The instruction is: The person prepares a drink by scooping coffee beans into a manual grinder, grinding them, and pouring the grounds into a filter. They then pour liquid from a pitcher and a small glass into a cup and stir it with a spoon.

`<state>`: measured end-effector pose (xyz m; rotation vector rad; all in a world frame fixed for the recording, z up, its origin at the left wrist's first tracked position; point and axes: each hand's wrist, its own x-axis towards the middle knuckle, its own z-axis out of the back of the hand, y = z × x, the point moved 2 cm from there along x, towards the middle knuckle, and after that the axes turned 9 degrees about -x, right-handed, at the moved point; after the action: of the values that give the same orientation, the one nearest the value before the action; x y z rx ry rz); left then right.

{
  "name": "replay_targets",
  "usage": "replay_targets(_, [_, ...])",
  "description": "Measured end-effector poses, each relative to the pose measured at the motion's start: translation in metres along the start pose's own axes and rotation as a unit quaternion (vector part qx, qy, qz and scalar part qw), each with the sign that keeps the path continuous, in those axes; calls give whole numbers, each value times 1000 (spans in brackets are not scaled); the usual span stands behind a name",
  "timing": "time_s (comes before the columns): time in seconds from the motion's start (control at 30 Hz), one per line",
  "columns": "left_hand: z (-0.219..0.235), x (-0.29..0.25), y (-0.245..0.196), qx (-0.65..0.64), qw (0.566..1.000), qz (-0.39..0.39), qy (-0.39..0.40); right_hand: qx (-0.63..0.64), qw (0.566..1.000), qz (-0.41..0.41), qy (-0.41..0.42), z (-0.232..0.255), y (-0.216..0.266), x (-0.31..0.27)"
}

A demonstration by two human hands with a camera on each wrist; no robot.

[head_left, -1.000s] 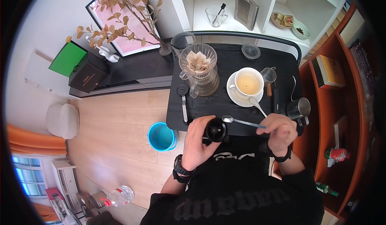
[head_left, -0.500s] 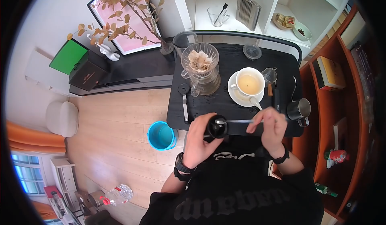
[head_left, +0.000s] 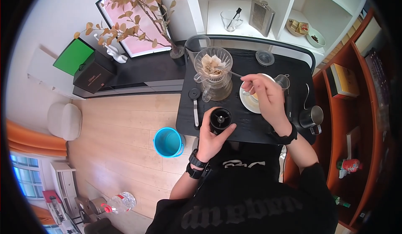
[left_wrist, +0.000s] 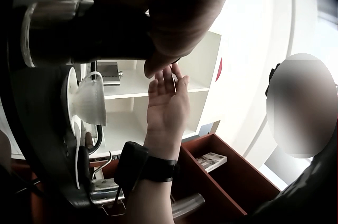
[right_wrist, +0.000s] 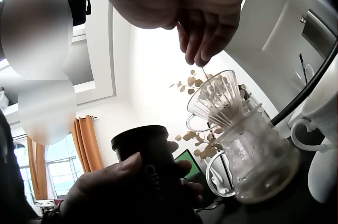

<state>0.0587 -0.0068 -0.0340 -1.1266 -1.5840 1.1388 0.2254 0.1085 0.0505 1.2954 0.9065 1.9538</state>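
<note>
My left hand (head_left: pixel 211 140) grips a black hand coffee grinder (right_wrist: pixel 150 176) round its body, near the table's front edge. The grinder is uncovered at the top, and a metal shaft shows inside. My right hand (head_left: pixel 268 98) pinches a thin metal spoon (head_left: pixel 235 74), whose far end reaches into the paper filter (head_left: pixel 208 62). That filter sits in a clear ribbed dripper (right_wrist: pixel 214 100) on a glass server (right_wrist: pixel 253 155). Under my right hand, a white cup (left_wrist: pixel 91 101) on its saucer (head_left: pixel 247 103) is partly hidden.
Left of the server lies the grinder's crank handle (head_left: pixel 195 110). A steel pitcher (head_left: pixel 312 116) stands at the right, and a clear round lid (head_left: pixel 264 58) lies at the back. A glass jug (head_left: pixel 192 48) is behind the dripper. On the floor is a blue bucket (head_left: pixel 168 143).
My right hand has carried the spoon from the grinder's mouth forward and left to the filter. My left hand has shifted slightly forward and left with the grinder.
</note>
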Motion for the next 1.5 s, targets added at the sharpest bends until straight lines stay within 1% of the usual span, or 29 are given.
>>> replay_targets(0.03, [0, 2, 2, -7, 1000, 6, 1, -68, 997, 23, 25, 0, 2, 2])
replay_targets(0.07, [0, 4, 2, -3, 1000, 0, 3, -72, 997, 38, -4, 2, 5, -2])
replay_targets(0.17, [-1, 1, 2, 16, 1000, -8, 9, -76, 997, 6, 22, -1, -3, -2])
replay_targets(0.2, [0, 1, 2, 28, 999, -13, 15, 5, 999, -47, 5, 2, -8, -2])
replay_targets(0.23, [-1, 2, 2, 40, 999, -18, 19, 86, 991, -98, -11, 6, -14, -4])
replay_targets(0.27, [-1, 2, 3, 37, 999, -20, 21, 166, 974, -151, -26, 11, -19, -6])
replay_targets(0.37, [-3, 5, 5, 29, 999, -29, 22, 255, 944, -182, -108, 28, -18, -17])
replay_targets(0.4, [-4, 6, 7, 28, 999, -35, 18, 259, 941, -175, -128, 34, -20, -25])
replay_targets(0.53, [-10, 14, 16, 11, 999, -48, 18, 172, 943, -184, -216, 70, -21, -64])
replay_targets(0.63, [-15, 20, 17, 19, 998, -61, 22, 117, 944, -189, -244, 96, -22, -98])
replay_targets(0.7, [-14, 22, 20, 39, 996, -76, 29, 114, 938, -219, -242, 105, -23, -119])
replay_targets(0.87, [-12, 23, 19, 51, 995, -78, 36, 91, 913, -299, -263, 109, -29, -155])
replay_targets(0.9, [-12, 23, 19, 50, 996, -67, 38, 87, 906, -317, -267, 109, -32, -158])
replay_targets(0.97, [-12, 21, 17, 49, 997, -46, 39, 78, 901, -342, -255, 108, -40, -162])
replay_targets(1.07, [-11, 19, 13, 71, 995, -60, 37, 45, 904, -359, -229, 104, -47, -158])
replay_targets(1.17, [-8, 16, 10, 68, 995, -63, 28, 26, 910, -368, -189, 107, -71, -167])
replay_targets(1.2, [-7, 14, 10, 70, 995, -63, 25, 6, 908, -376, -184, 106, -71, -167])
replay_targets(1.4, [0, 3, 12, 93, 995, -45, 14, -132, 906, -370, -155, 97, -74, -169])
replay_targets(1.5, [0, 2, 11, 85, 996, -34, 14, -162, 909, -354, -149, 89, -78, -167])
